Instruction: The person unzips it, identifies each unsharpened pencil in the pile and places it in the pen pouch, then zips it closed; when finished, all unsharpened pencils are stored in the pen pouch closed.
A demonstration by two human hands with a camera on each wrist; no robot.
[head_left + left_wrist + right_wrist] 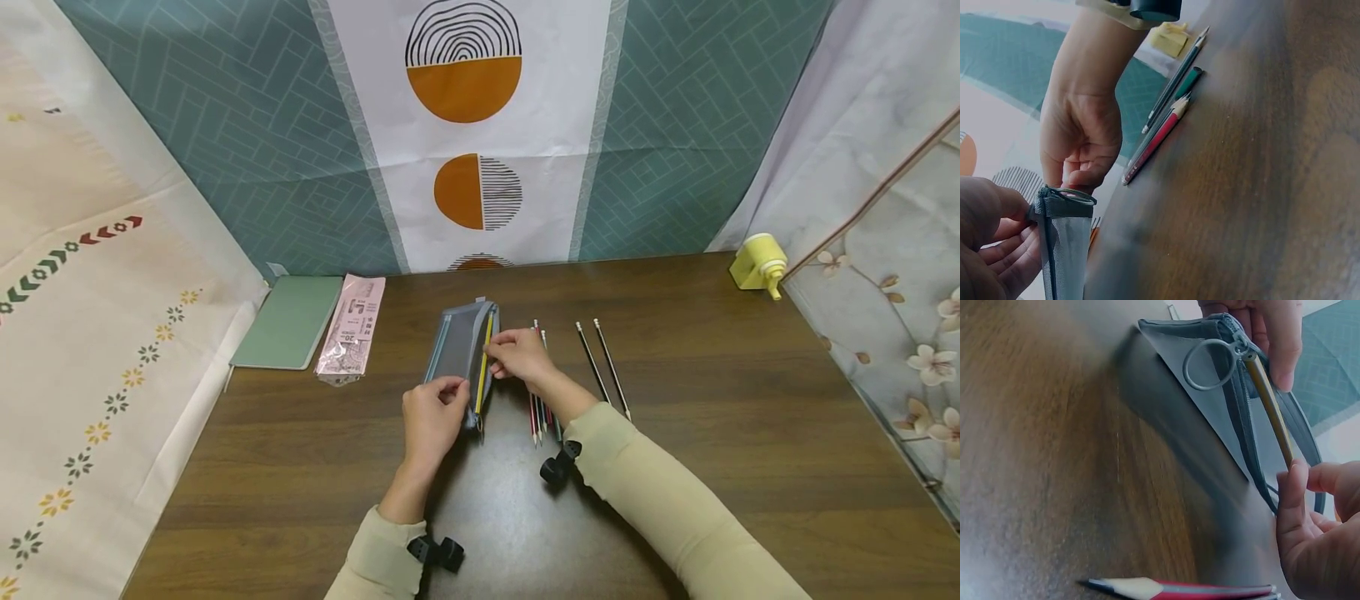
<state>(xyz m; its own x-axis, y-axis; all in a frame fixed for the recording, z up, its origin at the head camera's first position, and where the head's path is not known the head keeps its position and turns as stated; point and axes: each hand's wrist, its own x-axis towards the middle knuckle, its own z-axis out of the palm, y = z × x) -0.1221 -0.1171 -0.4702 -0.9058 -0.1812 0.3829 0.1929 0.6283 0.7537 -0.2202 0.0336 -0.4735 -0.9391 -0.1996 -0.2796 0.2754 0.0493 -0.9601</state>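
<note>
A grey zippered pencil case (453,346) with mesh sides lies on the table, its zip open along the right side. My left hand (435,421) pinches the case's near-end edge, beside the zip pull with its ring (1210,364). At the opening, my right hand (522,358) pinches a yellow pencil (484,354), which lies lengthwise within the zip gap. In the right wrist view, thumb and fingertips hold the pencil (1270,406) against the case. Several red and dark pencils (537,417) lie under the right forearm, partly hidden. Two black pencils (603,362) lie farther right.
A pink printed packet (351,329) and a green notebook (288,321) lie left of the case. A yellow bottle (759,260) with a nozzle is at the back right. Fabric hangings border the wooden table (712,467) at the back and sides.
</note>
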